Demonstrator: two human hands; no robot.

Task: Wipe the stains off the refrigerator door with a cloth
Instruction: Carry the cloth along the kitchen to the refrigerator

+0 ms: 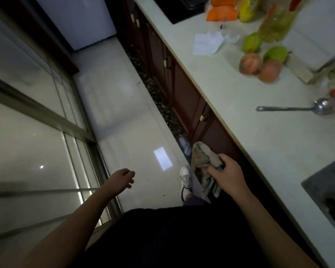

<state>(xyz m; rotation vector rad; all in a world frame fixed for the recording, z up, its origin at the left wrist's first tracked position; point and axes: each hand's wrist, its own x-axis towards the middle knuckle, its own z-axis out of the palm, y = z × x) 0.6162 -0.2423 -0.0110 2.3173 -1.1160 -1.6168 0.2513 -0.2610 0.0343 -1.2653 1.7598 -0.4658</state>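
Observation:
My right hand (227,176) grips a crumpled grey-beige cloth (202,157), which hangs in front of the dark red cabinets below the counter edge. My left hand (122,179) hovers over the floor with its fingers loosely curled and holds nothing. A white refrigerator (79,20) stands at the far end of the narrow kitchen, at the top left, well away from both hands. No stains on its door can be made out from here.
A pale countertop (249,105) runs along the right with fruit (259,59), a paper (207,42), bottles, a ladle (298,108) and a dark sink (329,192). Glass sliding doors (27,132) line the left. A glossy tiled floor (124,117) lies between.

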